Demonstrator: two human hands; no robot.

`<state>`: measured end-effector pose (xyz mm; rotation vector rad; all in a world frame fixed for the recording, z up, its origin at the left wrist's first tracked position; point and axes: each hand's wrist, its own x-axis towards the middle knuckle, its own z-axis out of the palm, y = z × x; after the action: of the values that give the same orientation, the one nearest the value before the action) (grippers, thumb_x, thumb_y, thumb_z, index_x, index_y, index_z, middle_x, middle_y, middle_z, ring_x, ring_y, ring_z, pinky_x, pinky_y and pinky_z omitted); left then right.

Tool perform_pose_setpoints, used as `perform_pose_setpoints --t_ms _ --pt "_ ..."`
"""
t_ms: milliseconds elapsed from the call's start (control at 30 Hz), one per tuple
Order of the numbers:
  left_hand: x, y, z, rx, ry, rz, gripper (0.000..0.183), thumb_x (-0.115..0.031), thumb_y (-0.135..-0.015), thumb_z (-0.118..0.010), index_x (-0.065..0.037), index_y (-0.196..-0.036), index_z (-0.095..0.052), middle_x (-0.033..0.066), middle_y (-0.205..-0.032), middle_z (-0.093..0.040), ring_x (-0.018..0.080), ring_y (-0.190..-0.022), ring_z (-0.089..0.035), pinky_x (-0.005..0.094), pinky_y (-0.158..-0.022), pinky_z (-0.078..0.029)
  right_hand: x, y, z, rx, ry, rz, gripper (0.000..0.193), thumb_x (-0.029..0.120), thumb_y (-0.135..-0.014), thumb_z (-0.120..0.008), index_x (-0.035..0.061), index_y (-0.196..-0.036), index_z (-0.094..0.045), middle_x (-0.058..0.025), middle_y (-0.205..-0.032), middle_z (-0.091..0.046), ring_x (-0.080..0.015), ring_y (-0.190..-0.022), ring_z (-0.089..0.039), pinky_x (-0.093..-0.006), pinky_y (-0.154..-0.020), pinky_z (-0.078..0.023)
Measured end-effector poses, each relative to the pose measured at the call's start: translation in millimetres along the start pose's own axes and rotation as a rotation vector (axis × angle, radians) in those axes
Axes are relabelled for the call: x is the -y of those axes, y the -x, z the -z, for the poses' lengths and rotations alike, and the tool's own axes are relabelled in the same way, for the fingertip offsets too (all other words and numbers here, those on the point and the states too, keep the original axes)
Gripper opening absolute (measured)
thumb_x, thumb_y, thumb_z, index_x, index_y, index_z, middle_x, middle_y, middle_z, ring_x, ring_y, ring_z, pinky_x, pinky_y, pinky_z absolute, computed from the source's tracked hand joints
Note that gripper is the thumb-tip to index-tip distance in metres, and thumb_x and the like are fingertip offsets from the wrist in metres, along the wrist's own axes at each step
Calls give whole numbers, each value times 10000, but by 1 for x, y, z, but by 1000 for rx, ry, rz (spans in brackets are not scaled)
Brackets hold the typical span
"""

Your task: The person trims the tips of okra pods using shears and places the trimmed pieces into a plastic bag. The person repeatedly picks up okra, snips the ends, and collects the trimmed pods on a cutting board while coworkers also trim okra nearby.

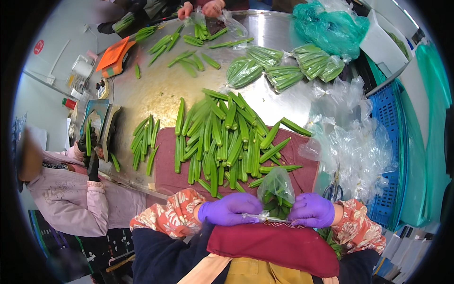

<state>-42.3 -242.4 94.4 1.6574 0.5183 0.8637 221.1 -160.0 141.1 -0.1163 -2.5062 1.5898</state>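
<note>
Big steel table [156, 90] fills the middle of the frame, with a heap of loose okra [222, 137] on a maroon cloth [165, 170] at center. Down at lower center, the left hand [229, 209] and right hand [312, 210], both in purple gloves, pinch the neck of a small clear bag of okra [275, 189] between them.

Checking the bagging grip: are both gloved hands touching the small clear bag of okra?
Touching. The head view shows the left hand and right hand, both in purple gloves, pinching the twisted neck of the clear bag of okra between them.
</note>
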Motion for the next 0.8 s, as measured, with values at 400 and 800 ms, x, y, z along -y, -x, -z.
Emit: perform_pose_setpoints --t_ms 400,800 --pt "-37 59 56 -1159 580 -175 289 -310 -838 -575 -26 -780 -583 105 -774 -576 197 -678 -547 319 -568 -446 -111 -15 23 -853 -1300 -277 91 156 -860 -560 66 -856 -550 5 -661 -502 -72 -560 -458 -215 -524 -386" --pt "-25 40 92 -1267 127 61 275 -238 -894 -485 25 -931 -555 102 -824 -599 141 -686 -534 261 -653 -421 -112 -95 -27 -333 -1562 -475 144 198 -879 -532 59 -904 -563 6 -669 -511 -89 -522 -439 -212 -463 -347"
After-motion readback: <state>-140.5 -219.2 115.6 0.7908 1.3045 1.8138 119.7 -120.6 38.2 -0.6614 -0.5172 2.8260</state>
